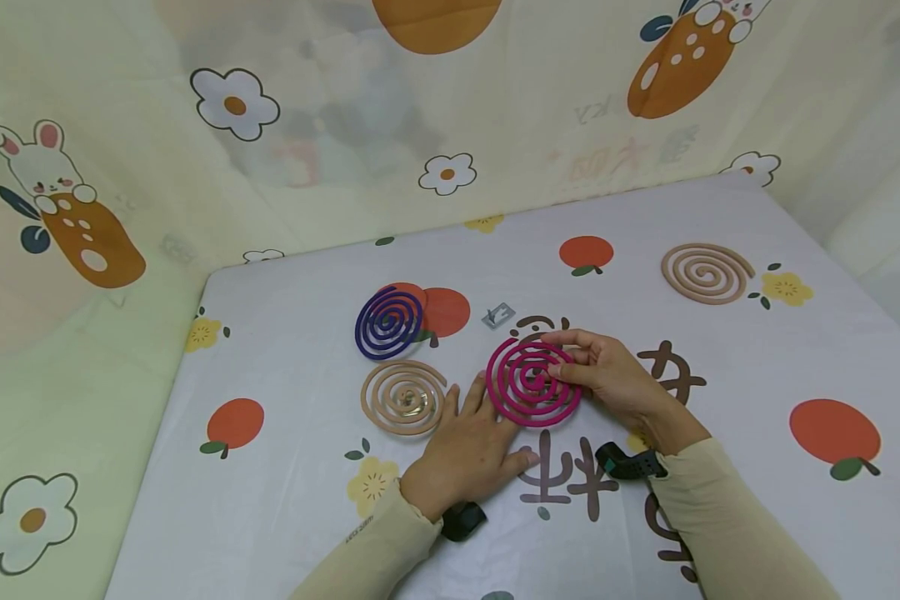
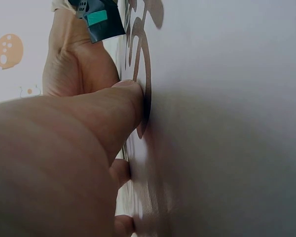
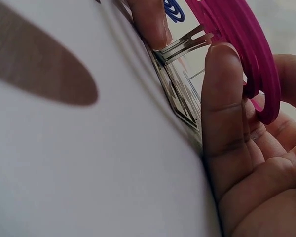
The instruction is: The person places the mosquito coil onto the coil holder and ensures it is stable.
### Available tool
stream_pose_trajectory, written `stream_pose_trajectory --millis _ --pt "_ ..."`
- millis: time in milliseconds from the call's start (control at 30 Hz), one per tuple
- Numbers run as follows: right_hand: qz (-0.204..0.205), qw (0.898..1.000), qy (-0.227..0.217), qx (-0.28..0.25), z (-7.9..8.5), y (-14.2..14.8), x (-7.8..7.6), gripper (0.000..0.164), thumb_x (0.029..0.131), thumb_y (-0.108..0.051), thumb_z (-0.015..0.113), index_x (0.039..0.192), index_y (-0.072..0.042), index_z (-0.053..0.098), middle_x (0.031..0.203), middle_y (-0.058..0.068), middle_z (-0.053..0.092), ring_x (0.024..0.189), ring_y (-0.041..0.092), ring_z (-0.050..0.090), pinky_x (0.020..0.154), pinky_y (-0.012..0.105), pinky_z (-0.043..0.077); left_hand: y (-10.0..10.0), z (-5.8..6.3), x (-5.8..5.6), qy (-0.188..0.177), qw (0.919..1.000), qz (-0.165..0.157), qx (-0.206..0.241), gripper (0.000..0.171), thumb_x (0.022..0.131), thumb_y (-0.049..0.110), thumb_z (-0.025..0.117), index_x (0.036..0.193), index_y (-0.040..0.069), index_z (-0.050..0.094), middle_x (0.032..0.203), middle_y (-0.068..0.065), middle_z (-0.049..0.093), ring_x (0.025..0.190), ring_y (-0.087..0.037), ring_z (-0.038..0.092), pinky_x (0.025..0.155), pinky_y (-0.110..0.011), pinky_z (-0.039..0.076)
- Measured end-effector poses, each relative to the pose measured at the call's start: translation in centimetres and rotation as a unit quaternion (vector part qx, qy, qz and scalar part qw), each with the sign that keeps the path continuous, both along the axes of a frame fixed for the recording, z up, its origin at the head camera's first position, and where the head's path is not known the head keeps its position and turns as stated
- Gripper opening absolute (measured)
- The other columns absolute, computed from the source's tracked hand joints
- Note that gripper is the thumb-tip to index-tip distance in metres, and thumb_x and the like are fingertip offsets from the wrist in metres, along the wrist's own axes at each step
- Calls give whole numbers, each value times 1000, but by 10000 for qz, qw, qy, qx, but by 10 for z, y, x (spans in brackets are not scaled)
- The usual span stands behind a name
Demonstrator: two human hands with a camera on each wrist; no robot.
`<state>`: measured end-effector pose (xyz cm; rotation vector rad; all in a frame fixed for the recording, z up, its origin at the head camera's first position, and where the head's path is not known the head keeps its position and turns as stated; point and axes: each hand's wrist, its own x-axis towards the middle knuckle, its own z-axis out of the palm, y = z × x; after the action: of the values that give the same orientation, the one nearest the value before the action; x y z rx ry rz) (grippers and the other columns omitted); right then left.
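Observation:
My right hand (image 1: 621, 377) holds a magenta mosquito coil (image 1: 534, 380) at its right side, thumb near the centre and fingers at the edge. In the right wrist view, the upright prong of a metal coil stand (image 3: 185, 45) reaches up to this coil from a flat base. My left hand (image 1: 465, 458) lies palm down on the table, fingers stretched. A fingertip (image 3: 150, 22) shows right at the stand's base. Beside the left hand's fingers is a tan mosquito coil (image 1: 370, 408) with shiny metal at its centre. Behind it a dark blue mosquito coil (image 1: 360, 329) sits tilted.
A loose metal coil stand (image 1: 499, 314) lies behind the magenta coil. Another tan mosquito coil (image 1: 666, 271) lies at the back right. The table is covered by a white printed cloth (image 1: 285, 517), with a printed curtain (image 1: 330, 183) behind it.

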<state>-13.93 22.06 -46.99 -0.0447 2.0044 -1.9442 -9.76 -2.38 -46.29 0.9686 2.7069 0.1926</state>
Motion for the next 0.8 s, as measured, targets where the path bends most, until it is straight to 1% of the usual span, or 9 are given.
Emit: stream_pose_trajectory --millis 300,500,800 --pt "-25 10000 -3 26 -1 0 0 51 100 -9 70 146 3 52 108 11 77 99 13 73 88 24 59 0 -1 0 6 10000 4 -2 76 103 63 46 168 34 17 175 -9 14 160 -39 9 124 -67 14" --pt "-33 9999 74 72 -1 0 0 52 100 -9 70 147 3 52 109 13 77 99 14 73 88 24 59 0 -1 0 27 10000 -1 -19 77 103 63 46 168 34 15 175 -9 14 161 -39 9 124 -67 14" --pt "-79 9999 -24 -103 -2 0 0 51 100 -7 69 147 3 51 111 11 77 101 14 73 90 25 59 -1 0 0 60 10000 -33 -20 77 103 64 45 168 33 16 175 -9 14 160 -39 10 123 -67 15"
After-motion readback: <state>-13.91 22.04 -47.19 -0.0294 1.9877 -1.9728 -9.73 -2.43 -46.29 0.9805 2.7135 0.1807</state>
